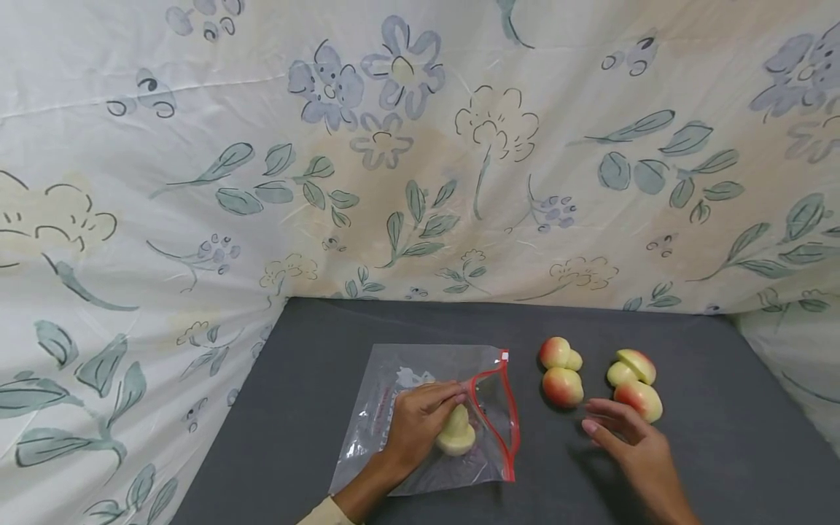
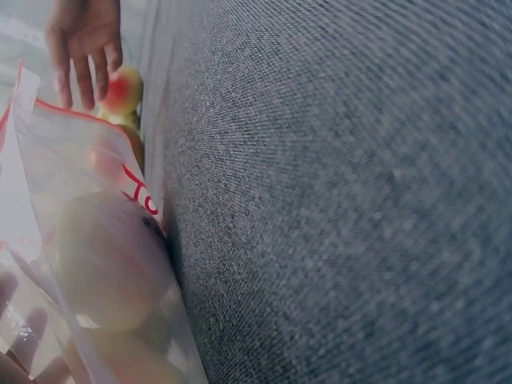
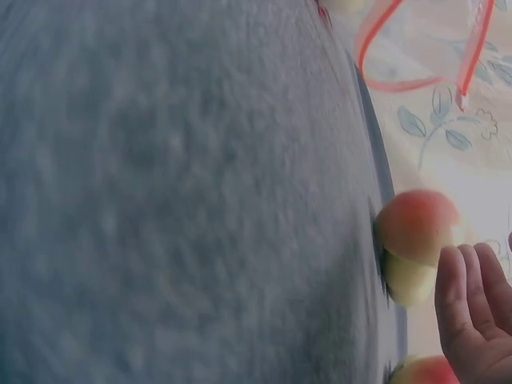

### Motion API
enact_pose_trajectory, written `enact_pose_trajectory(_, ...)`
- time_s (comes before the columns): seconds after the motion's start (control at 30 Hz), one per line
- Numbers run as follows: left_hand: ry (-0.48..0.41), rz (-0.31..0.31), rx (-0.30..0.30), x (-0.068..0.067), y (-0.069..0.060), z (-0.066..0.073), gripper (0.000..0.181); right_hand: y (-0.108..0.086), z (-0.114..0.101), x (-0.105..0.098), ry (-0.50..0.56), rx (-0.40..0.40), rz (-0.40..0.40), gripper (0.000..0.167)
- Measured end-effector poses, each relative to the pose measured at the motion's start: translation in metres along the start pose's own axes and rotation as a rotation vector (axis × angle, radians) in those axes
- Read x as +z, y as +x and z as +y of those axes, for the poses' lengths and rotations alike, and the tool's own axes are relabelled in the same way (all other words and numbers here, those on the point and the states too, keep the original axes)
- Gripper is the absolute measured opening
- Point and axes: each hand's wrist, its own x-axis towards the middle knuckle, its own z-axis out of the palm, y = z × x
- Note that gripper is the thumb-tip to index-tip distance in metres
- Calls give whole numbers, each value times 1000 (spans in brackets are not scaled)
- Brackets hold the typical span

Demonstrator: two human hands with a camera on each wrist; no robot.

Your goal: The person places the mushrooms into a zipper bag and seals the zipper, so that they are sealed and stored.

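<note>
A clear zip bag (image 1: 377, 383) with a red zip edge (image 1: 515, 426) lies on the dark table, its mouth gaping to the right. Inside it are pale cut apple pieces (image 1: 456, 436), which also show through the plastic in the left wrist view as a rounded piece (image 2: 112, 264). My left hand (image 1: 420, 419) pinches the bag's upper layer near the zip. To the right, my right hand (image 1: 626, 441) holds nothing, its fingers extended close to red-and-yellow apple pieces (image 1: 638, 399). In the right wrist view, the fingers (image 3: 456, 296) are beside an apple piece (image 3: 416, 228).
Another small group of apple pieces (image 1: 562, 386) lies between the bag and the right-hand group. The dark tabletop (image 1: 262, 437) ends at a floral cloth (image 1: 420, 146) that hangs behind and along the sides.
</note>
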Motion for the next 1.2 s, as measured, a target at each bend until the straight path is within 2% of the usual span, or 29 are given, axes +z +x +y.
enact_pose_trajectory(0.23,-15,-1,-4,0,-1,-2,20,6,2,-14,16,-8,97,35)
enact_pose_trajectory(0.4,-20,-1,-7,0,-1,-2,19,9,5,-22,-3,-6,152,39)
enact_pose_trajectory(0.53,-16,-2,-8,-1,-1,-2,19,10,6,-28,-62,1,190,41)
enact_pose_trajectory(0.8,-9,-1,-23,-1,-1,-2,18,11,3,-38,-221,86,276,46)
enact_pose_trajectory(1.2,-3,0,-25,0,-3,-3,18,20,5,-48,-258,137,404,48)
